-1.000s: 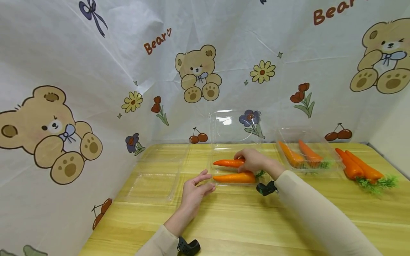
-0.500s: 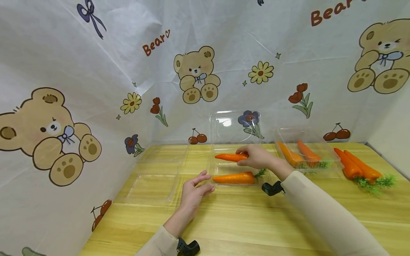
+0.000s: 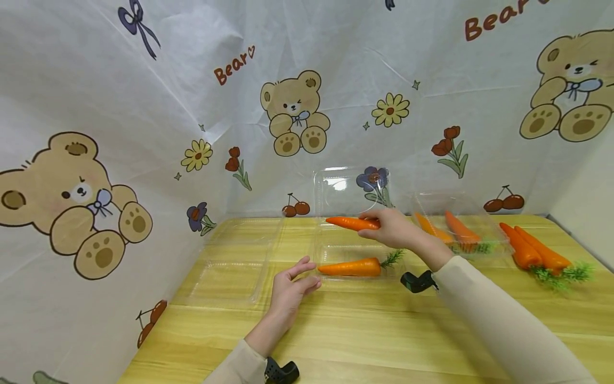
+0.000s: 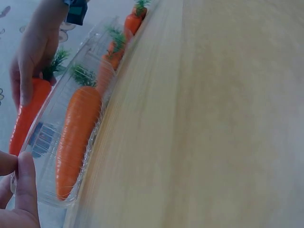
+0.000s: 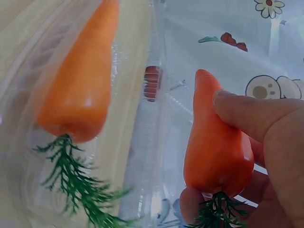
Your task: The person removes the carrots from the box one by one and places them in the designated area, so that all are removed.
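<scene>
My right hand [image 3: 398, 232] holds a red-orange carrot [image 3: 346, 222] by its thick end, above the rear of an open clear plastic clamshell box [image 3: 331, 250]. In the right wrist view, thumb and fingers wrap this carrot [image 5: 216, 147], its green top hanging below. A lighter orange carrot [image 3: 352, 267] with a green top lies along the front of the box. My left hand [image 3: 287, 293] pinches the box's left edge between thumb and fingers, seen in the left wrist view beside the carrot [image 4: 78, 137] in the box.
Another open clear box [image 3: 225, 280] stands at the left. A clear box [image 3: 499, 249] with two carrots sits at the right, and beside it two carrots [image 3: 547, 255] lie on the wooden table [image 3: 345, 336]. A bear-print sheet [image 3: 192, 90] hangs behind.
My right hand has lifted the red-orange carrot out of the box, moving it up, back and slightly right. My left hand has stayed at the box's left edge.
</scene>
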### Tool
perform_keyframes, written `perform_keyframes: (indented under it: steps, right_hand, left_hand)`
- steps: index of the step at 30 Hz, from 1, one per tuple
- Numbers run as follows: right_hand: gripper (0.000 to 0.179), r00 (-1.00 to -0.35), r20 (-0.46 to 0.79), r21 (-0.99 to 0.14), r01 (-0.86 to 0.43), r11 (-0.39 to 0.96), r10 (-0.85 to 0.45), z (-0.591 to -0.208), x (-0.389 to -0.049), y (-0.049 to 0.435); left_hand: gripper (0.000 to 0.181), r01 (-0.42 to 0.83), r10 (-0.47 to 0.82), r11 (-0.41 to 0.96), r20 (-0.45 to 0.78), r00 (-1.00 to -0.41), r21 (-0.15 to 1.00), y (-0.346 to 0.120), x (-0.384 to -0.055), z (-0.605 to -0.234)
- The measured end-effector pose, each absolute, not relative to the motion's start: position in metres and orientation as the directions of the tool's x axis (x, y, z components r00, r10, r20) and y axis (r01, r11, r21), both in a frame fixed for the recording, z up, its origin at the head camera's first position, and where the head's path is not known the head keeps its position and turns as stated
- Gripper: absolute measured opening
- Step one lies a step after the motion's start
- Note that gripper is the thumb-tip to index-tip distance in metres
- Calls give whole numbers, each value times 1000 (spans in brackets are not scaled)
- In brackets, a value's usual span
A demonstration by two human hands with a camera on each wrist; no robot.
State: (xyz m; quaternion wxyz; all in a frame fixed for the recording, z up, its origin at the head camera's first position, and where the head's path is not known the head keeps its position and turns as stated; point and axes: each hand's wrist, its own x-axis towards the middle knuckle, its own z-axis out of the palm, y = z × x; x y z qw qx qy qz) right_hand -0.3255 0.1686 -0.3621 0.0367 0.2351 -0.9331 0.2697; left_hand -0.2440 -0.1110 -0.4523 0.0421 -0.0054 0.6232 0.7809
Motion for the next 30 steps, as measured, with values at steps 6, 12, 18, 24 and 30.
perform_keyframes:
  steps: [6, 12, 18, 24, 30]
  right_hand:
    - [45, -896, 208, -465, -443, 767, -391, -355, -319, 178]
    - [39, -896, 235, -465, -445, 766, -378, -353, -309, 190]
    - [43, -920, 207, -492, -393, 777, -334, -350, -294, 201]
    - [51, -944, 181, -502, -331, 799, -277, -345, -281, 216]
    - [60, -963, 153, -515, -269, 814, -221, -343, -270, 235]
  left_hand:
    - [42, -68, 60, -215, -56, -997, 974, -110, -243, -452]
    - [42, -70, 62, -212, -58, -996, 975, -110, -243, -452]
    - [42, -71, 58, -211, -59, -997, 975, -111, -243, -452]
    - [41, -67, 60, -210, -55, -997, 975, -112, -243, -451]
    - [42, -73, 57, -213, -62, -996, 974, -111, -243, -451]
